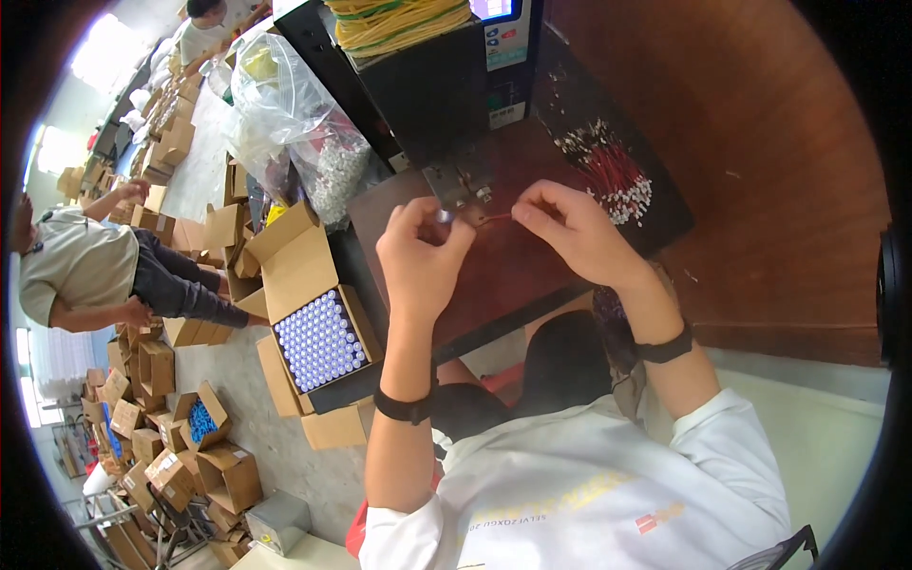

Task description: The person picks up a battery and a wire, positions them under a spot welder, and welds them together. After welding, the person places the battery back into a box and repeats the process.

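Observation:
My left hand (423,255) pinches a small cylindrical battery cell (445,217), its silvery end showing between thumb and fingers. Just to the right, my right hand (577,231) is closed on a thin red wire (498,218) that reaches toward the cell. Whether wire and cell touch is too small to tell. Both hands are close in front of the metal electrode head (462,188) of a black bench machine (427,104). Beyond my right hand lies a heap of red wires with white connectors (617,180).
At the left, an open cardboard box (296,271) holds many upright cells (318,342). Behind it stands a clear plastic bag of white parts (328,166). Yellow-green wire (399,27) lies atop the machine. A brown wooden panel (760,190) rises right. A person (95,261) stands left.

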Action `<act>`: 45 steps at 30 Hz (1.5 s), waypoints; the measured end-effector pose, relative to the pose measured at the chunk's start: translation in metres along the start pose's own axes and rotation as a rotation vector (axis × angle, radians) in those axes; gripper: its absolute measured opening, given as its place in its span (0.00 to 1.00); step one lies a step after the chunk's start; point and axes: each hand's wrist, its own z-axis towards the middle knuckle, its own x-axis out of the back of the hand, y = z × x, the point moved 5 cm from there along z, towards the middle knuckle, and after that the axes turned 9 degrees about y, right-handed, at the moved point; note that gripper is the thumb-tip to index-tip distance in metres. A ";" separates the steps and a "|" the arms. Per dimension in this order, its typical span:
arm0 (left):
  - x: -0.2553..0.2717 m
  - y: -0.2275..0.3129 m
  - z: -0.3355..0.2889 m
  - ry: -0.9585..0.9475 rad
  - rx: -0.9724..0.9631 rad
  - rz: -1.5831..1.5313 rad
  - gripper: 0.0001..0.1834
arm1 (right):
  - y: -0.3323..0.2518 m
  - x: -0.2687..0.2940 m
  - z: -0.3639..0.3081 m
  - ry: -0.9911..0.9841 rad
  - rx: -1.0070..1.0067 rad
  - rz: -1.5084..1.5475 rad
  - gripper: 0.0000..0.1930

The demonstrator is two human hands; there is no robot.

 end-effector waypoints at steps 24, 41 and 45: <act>-0.013 0.014 0.003 -0.156 -0.275 0.243 0.08 | -0.001 -0.014 0.007 0.164 0.047 -0.030 0.11; -0.004 0.024 -0.006 -0.247 -0.319 0.159 0.11 | -0.005 0.059 -0.053 0.356 -0.012 0.074 0.06; -0.007 0.020 -0.005 -0.257 -0.238 0.121 0.10 | 0.034 0.141 -0.120 0.441 -0.205 -0.045 0.07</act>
